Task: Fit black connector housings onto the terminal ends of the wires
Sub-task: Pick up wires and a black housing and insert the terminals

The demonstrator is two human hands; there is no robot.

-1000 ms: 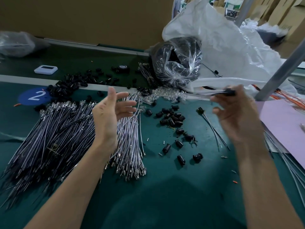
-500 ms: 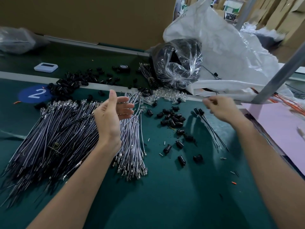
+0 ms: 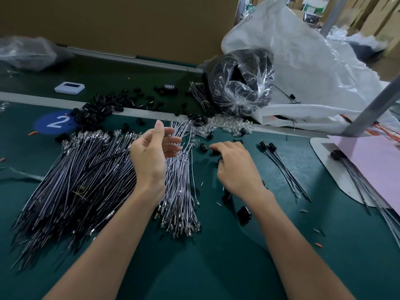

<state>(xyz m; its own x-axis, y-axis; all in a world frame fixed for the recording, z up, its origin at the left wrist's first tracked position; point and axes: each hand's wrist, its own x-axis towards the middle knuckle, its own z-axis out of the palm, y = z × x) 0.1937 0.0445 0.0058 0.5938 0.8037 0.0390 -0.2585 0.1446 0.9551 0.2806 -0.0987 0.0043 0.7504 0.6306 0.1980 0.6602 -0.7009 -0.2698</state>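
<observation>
A large pile of grey wires with metal terminals (image 3: 75, 180) lies on the green mat at the left, with a smaller bundle (image 3: 179, 187) beside it. My left hand (image 3: 151, 154) hovers over these wires, thumb up, fingers relaxed and holding nothing. My right hand (image 3: 236, 167) is down on the mat over the loose black housings (image 3: 203, 147), fingertips curled onto one of them; its thumb is hidden. Another housing (image 3: 244, 213) lies beside my right forearm. A few wires with housings fitted (image 3: 281, 167) lie to the right.
More black housings (image 3: 101, 105) are heaped at the back left by a blue "2" sticker (image 3: 56, 122). Behind stand a clear bag of black parts (image 3: 240, 83) and a white sack (image 3: 313, 61). A pink sheet (image 3: 372, 165) and a metal post (image 3: 372, 107) are on the right.
My right hand laid a fitted wire with the others at the right, then moved left and down onto the loose housings. My left hand stayed in place over the wires.
</observation>
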